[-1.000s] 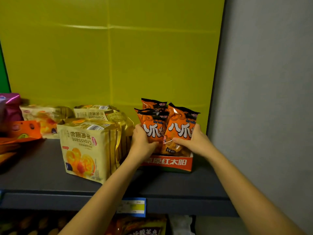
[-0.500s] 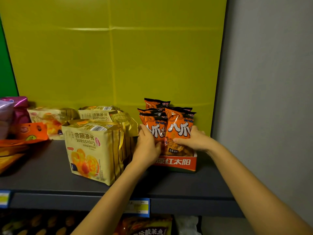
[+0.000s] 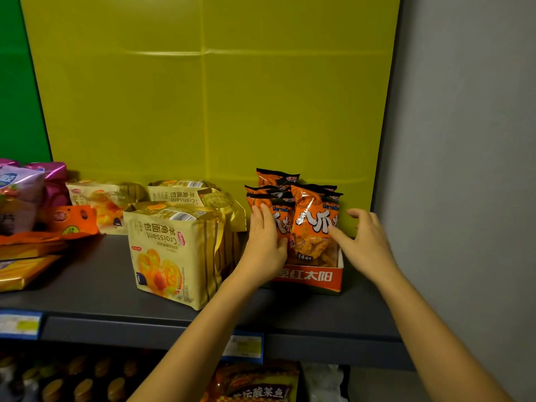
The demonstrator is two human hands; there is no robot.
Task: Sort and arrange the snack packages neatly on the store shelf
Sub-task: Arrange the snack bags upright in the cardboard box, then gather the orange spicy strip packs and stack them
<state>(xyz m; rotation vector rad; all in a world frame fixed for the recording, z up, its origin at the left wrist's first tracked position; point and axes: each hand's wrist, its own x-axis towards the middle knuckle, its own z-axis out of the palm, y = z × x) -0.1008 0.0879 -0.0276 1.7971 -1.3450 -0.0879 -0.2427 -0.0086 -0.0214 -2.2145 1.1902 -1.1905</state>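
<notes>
Several orange snack bags (image 3: 314, 224) stand upright in a red cardboard display box (image 3: 310, 277) at the right end of the dark shelf (image 3: 95, 285). My left hand (image 3: 265, 242) lies flat against the front left bag, fingers together. My right hand (image 3: 364, 239) hovers just right of the bags with its fingers spread and only the thumb tip near the front right bag. Yellow croissant packs (image 3: 171, 245) stand left of the box, touching my left wrist side.
More croissant packs (image 3: 104, 204) lie behind. Orange, pink and purple packs (image 3: 26, 198) are piled at the far left. A grey wall (image 3: 464, 169) closes the shelf on the right. Price tags (image 3: 245, 346) hang on the shelf edge above a lower shelf of goods.
My right hand has let go of the front right bag and opened, moving slightly right. The left hand slid up and flattened on the left bag. The camera shifted a bit.
</notes>
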